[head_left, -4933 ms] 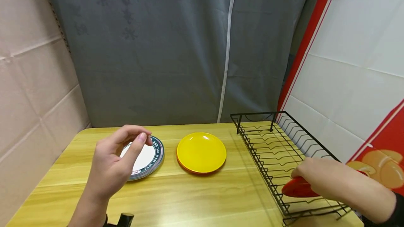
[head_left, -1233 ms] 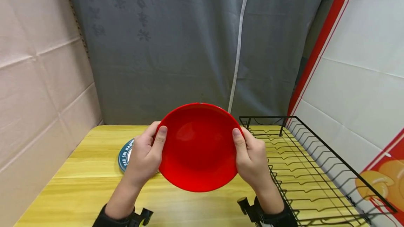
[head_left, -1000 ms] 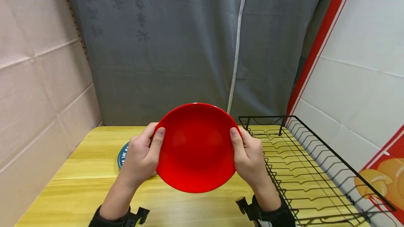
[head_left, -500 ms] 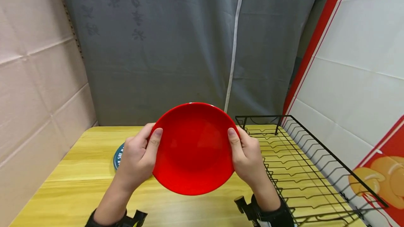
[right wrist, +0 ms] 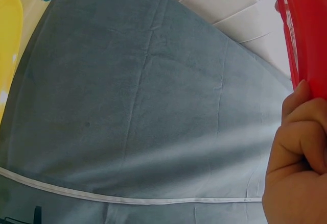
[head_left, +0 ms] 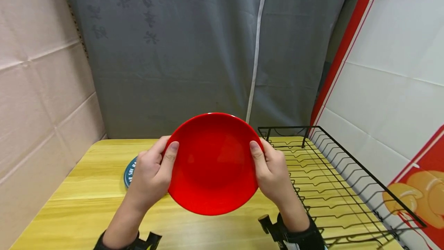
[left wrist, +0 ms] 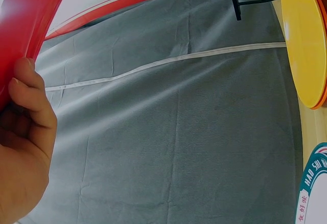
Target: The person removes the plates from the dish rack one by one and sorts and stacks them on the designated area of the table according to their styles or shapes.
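Both hands hold a glossy red plate up in front of me, tilted so its inner face is towards the head camera. My left hand grips its left edge, thumb on the face and fingers behind. On the opposite edge, my right hand grips it the same way. Seen edge-on in the right wrist view, the red plate shows a doubled rim. Behind my left hand, a blue-rimmed plate with white lettering is partly covered. The yellow plate is hidden in the head view, with an orange edge beneath it.
A black wire dish rack stands along the right side of the wooden table. A grey curtain hangs behind, with a pale panelled wall at left and a white and red one at right.
Earlier, my right hand held red at the rack while my left was raised near the blue-rimmed plate. Since then, both hands have brought the red plate to the middle; lately it stays nearly still.
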A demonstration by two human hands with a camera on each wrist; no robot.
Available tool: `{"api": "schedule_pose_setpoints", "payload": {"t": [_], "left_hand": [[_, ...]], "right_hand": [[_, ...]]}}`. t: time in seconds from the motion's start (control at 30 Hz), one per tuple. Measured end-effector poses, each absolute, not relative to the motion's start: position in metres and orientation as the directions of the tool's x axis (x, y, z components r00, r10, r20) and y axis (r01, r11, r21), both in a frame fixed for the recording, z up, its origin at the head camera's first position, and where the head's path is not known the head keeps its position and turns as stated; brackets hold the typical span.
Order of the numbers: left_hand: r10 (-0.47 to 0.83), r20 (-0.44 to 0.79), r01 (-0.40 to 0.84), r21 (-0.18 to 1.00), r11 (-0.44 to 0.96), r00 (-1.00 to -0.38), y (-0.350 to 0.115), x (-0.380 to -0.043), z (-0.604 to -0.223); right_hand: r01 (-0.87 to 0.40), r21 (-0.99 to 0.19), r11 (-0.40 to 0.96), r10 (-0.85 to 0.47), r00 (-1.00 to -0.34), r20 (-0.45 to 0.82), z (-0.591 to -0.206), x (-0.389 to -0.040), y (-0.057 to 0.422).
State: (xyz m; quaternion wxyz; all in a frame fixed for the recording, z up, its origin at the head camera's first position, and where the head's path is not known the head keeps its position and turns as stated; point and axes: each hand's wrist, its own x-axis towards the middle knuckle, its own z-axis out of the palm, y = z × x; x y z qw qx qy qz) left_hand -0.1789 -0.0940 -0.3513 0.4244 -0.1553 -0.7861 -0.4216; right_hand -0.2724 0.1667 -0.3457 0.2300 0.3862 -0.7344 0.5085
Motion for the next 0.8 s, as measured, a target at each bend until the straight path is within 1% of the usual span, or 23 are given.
{"api": "schedule_pose_setpoints", "payload": {"t": [0.2, 0.57, 0.8], "left_hand": [[-0.125, 0.796, 0.59, 0.534, 0.605, -0.592, -0.0942, -0.1766, -0.3522], [-0.108, 0.84, 0.635, 0.481, 0.604, -0.532, -0.0929, -0.1752, -0.3459], [-0.095, 0.849, 0.657, 0.468, 0.592, -0.519, -0.0913, -0.1747, -0.3462]], "right_hand": [[-0.81, -0.556, 0.188, -0.342, -0.585, 0.736, -0.3455, -0.2707, 0.1661], [-0.85, -0.501, 0.162, -0.347, -0.525, 0.777, -0.3369, -0.2663, 0.1697], [-0.861, -0.485, 0.152, -0.342, -0.506, 0.792, -0.3368, -0.2647, 0.1718]]}}
